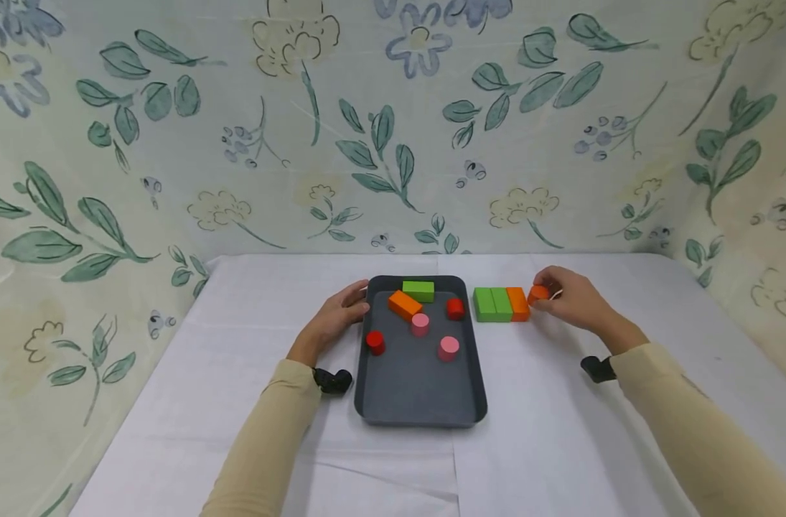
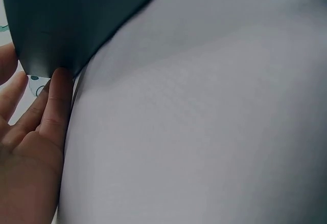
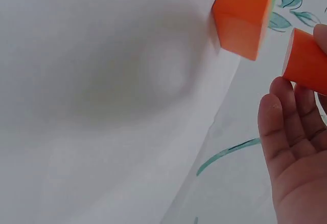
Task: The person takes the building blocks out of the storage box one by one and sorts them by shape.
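Observation:
My right hand (image 1: 576, 298) pinches an orange cylinder (image 1: 537, 293) between thumb and fingers, just right of a row of blocks. In the right wrist view the cylinder (image 3: 305, 63) is tipped on its side in the fingers, close to the orange block (image 3: 244, 17) at the row's end. My left hand (image 1: 334, 316) rests against the outer left wall of a dark grey tray (image 1: 420, 395), near its far corner. The left wrist view shows its fingers (image 2: 57, 101) extended, with their tips on the tray's wall (image 2: 56, 29).
In the tray lie a green block (image 1: 418, 291), an orange block (image 1: 405, 305), two red cylinders (image 1: 376, 342) and two pink cylinders (image 1: 448, 348). To its right, two green blocks (image 1: 493, 305) and an orange block (image 1: 518, 304) stand side by side on the white cloth. A floral curtain (image 1: 393, 143) hangs behind.

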Motion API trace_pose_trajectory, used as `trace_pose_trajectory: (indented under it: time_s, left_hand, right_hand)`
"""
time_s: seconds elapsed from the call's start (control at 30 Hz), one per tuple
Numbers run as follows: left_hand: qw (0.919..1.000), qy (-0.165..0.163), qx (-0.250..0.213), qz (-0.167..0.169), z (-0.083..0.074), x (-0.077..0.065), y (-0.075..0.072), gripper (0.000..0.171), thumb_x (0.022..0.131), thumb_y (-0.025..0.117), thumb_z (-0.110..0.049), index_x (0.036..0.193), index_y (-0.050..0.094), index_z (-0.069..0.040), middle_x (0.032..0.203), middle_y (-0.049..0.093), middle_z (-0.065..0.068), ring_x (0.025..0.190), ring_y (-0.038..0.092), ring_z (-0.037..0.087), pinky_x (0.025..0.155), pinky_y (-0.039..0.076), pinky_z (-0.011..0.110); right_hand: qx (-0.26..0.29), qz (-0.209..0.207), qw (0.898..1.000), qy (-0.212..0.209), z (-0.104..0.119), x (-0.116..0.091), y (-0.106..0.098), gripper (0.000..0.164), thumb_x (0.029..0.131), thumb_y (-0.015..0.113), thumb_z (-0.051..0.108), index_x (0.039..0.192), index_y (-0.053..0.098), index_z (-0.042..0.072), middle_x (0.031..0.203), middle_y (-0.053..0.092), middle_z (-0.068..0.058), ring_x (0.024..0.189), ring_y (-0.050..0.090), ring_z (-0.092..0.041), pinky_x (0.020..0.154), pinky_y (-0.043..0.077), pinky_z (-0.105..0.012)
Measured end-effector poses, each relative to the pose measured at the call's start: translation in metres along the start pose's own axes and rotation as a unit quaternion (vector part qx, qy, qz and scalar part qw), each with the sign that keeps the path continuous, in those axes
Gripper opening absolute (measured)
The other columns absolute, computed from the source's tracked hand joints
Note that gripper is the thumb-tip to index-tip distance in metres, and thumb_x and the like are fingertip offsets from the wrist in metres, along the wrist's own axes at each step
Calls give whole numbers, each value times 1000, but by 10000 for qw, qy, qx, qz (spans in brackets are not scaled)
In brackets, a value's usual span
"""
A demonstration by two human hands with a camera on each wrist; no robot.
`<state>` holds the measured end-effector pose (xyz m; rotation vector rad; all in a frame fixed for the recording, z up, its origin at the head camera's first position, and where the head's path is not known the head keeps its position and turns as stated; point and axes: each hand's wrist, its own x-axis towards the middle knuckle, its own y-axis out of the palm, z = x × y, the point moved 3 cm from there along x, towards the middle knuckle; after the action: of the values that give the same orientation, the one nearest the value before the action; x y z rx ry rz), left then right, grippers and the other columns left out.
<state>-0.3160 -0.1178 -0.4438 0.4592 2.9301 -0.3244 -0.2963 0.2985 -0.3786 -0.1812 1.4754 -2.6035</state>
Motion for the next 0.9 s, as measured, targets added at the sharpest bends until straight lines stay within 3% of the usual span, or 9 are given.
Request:
trace_pose_trajectory:
  time_s: [0.27, 0.5, 0.77, 0.9]
  left_hand:
    - [10000, 13, 16, -70, 0, -1, -1, 60, 99, 56, -20, 154, 35, -28, 162, 35, 7, 144, 44, 30, 122, 32, 49]
    - [9999, -111, -45, -93, 3, 1, 2, 59, 99, 56, -21, 153, 36, -30, 161, 36, 4, 141, 46, 30, 122, 33, 48]
    - [9999, -104, 43, -108, 3, 3, 2, 59, 99, 56, -23, 153, 35, -32, 161, 36, 3, 142, 46, 30, 123, 32, 49]
    - [9998, -129, 61, -137, 3, 3, 2, 59, 98, 56, -23, 153, 36, -33, 161, 36, 3, 143, 45, 30, 123, 31, 49]
  right_hand:
    - [-151, -11, 9915, -1294, 44, -12, 26, 35, 81, 75, 2, 114, 65, 0, 110, 68, -14, 96, 61, -26, 88, 57, -48]
    - [-443, 175, 9885, -1435, 58, -16, 48, 33, 80, 77, 1, 110, 67, 4, 106, 70, -9, 94, 65, -24, 87, 59, -46]
    - [-870, -77, 9816, -1700, 58, -15, 58, 15, 80, 78, 2, 91, 73, 10, 99, 65, -4, 93, 61, -20, 85, 60, -40]
    - [-886, -117, 9805, -1751, 57, -16, 58, 13, 80, 78, 2, 90, 74, 10, 98, 64, -5, 92, 61, -20, 84, 60, -40]
